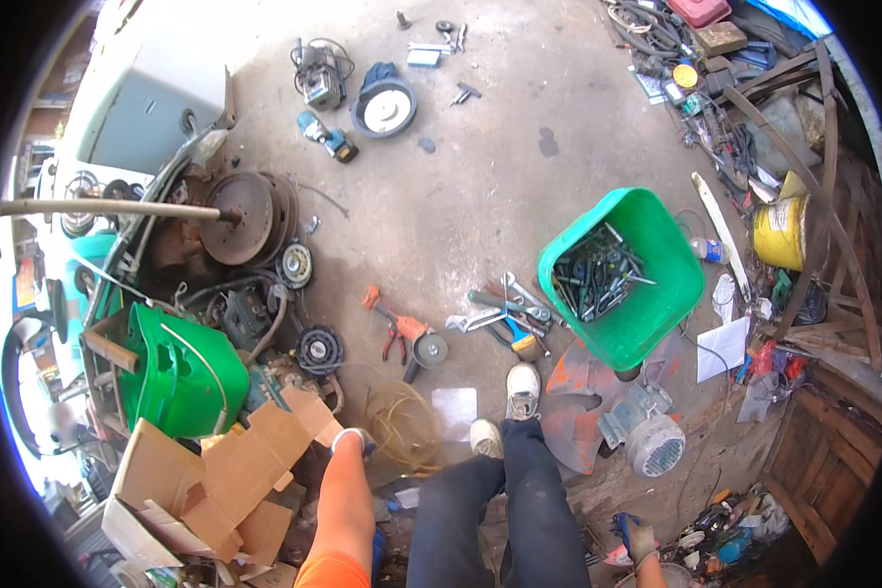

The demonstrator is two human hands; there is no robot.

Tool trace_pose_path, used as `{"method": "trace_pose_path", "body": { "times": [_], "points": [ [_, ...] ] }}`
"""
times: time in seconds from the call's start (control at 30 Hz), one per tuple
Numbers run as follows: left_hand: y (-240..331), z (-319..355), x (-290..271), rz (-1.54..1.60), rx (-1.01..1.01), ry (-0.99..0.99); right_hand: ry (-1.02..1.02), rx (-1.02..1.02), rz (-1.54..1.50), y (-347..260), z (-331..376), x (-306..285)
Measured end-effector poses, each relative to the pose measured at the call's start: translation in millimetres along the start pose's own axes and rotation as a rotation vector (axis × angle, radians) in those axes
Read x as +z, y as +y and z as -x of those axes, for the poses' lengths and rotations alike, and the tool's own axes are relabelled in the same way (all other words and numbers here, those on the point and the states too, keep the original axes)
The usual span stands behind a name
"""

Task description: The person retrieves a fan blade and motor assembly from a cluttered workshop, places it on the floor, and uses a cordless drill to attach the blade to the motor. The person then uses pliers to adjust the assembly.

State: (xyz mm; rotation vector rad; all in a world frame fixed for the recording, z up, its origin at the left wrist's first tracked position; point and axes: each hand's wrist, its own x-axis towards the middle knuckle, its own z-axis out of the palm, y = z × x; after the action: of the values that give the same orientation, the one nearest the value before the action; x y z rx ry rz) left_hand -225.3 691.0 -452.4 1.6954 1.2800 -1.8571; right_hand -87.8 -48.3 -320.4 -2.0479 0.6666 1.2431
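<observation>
My left hand (353, 442), in a pale glove with dark fingertips, is beside the torn flap of an open cardboard box (230, 465). Its fingers are mostly hidden, so I cannot tell whether it grips the flap. Low on the right, my right hand (641, 541) wears a similar glove; its dark fingers are slightly bent and apart, with nothing visible in them. It hovers near a heap of small mixed parts (701, 534). A coil of clear yellowish hose (402, 423) and a pale flat plate (455, 414) lie between my left hand and my shoes.
A green bin (671, 284) of sockets and tools stands ahead right, near an electric motor (654, 446). Hand tools (505, 318) and an orange angle grinder (402, 323) lie ahead. A broken green container (181, 377) and rusty drum (237, 220) crowd the left.
</observation>
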Motion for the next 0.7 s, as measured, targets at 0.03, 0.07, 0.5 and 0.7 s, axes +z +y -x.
{"method": "trace_pose_path", "body": {
  "times": [0.03, 0.07, 0.5, 0.7],
  "points": [
    [-3, 13, -22, -0.078, 0.0, -0.042, 0.024, 0.128, -0.123, -60, 2, 21],
    [-12, 25, -38, -0.108, -0.007, -0.091, -0.007, 0.14, -0.246, -139, 17, 30],
    [78, -2, -408, 0.851, 0.38, 0.666, 0.168, -0.333, 0.156, -561, -106, 101],
    [181, -61, -631, 1.433, 0.22, 0.601, 0.015, -0.154, 0.38, -860, -322, 247]
  ]
}}
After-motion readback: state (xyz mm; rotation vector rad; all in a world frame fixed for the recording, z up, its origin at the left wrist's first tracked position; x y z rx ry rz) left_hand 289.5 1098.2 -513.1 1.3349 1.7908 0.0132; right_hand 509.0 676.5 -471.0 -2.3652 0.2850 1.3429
